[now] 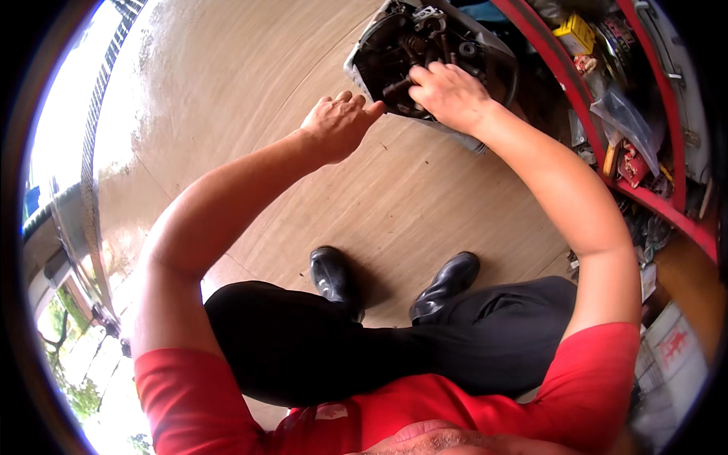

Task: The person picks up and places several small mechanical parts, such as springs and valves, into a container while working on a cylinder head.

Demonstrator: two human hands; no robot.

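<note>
A pale, worn bin (352, 67) full of dark, greasy metal parts (412, 47) stands on the floor at the top of the view. My right hand (453, 95) reaches over its near side, fingers curled down among the parts. Whatever those fingertips grip is hidden beneath them. Just outside the bin's near left corner is my left hand (341, 121), palm down and holding nothing. Its fingers are apart and loosely bent, with the thumb pointing at the rim; I cannot tell whether it touches.
On the right, a red-framed shelf (557, 72) holds a yellow box (575, 35), a clear plastic bag (628, 125) and assorted small items. My black boots (334, 277) stand on the tan floor (364, 205). Bright daylight enters at the left.
</note>
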